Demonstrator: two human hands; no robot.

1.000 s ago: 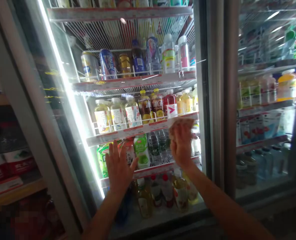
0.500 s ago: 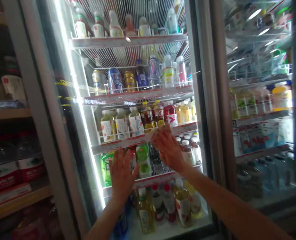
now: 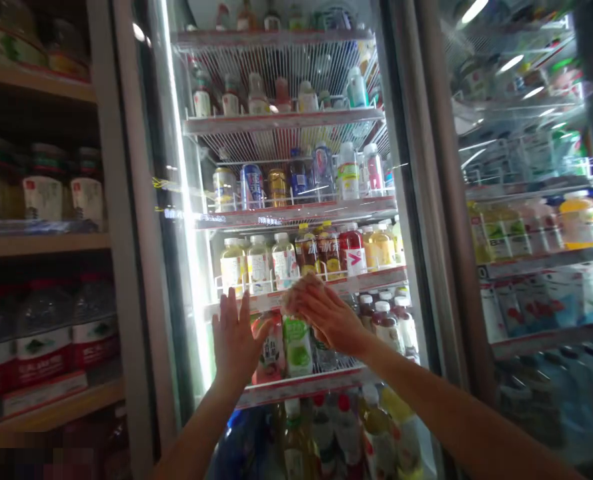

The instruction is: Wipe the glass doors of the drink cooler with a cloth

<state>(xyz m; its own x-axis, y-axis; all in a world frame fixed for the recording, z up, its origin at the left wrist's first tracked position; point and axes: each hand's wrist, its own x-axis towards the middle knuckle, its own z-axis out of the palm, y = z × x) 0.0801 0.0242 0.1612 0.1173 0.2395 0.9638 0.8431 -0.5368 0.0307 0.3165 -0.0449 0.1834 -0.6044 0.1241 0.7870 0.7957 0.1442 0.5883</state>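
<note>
My right hand (image 3: 333, 319) presses a crumpled pale cloth (image 3: 295, 293) flat under its fingers against the glass door (image 3: 173, 200) of a drinks cooler. Behind the glass, just above the cloth, stand dark tea bottles (image 3: 307, 250) with yellow caps. To the left, my left hand (image 3: 236, 343) is raised with fingers spread, palm towards the same glass, holding nothing. Whether its palm touches the pane cannot be made out. A red-pink drink pack (image 3: 270, 353) and a green one (image 3: 297, 347) show between my hands, on the shelf behind.
Cooler shelves (image 3: 283, 122) carry rows of bottles and cans. A metal door frame (image 3: 429, 167) stands right, beside a second glass-fronted cooler (image 3: 531, 267). On the left, open shelves (image 3: 41, 243) hold bottles and large jugs. A bright light strip (image 3: 179, 127) runs down the cooler's left side.
My right hand and the cloth have slid left across the glass, closer to my left hand. The left hand has shifted slightly left. The view has tilted upward, so the shelves appear lower.
</note>
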